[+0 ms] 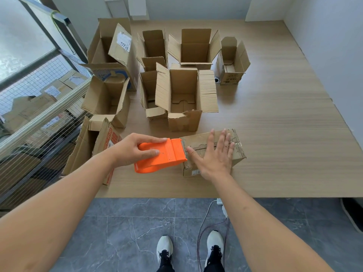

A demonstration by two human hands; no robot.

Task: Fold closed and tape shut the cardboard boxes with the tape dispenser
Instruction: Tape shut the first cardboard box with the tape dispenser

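Nearest the table edge, the right hand [213, 154] lies flat, fingers straight, pinning the folded box [238, 152] flaps closed while the left hand [131, 149] grips the orange tape dispenser [163, 156], its mouth at the box's left end, likely starting a strip. Beyond, 8 or so open boxes [184, 99] wait.

Left arm: I stretch it forward, bare, wrist almost straight.
Left hand [131, 149]: my fingers and thumb are curled in a grip, palm down.
Right arm: I reach it forward, bare.
Right hand [213, 154]: it lies flat, palm down, fingers straight and a little spread.
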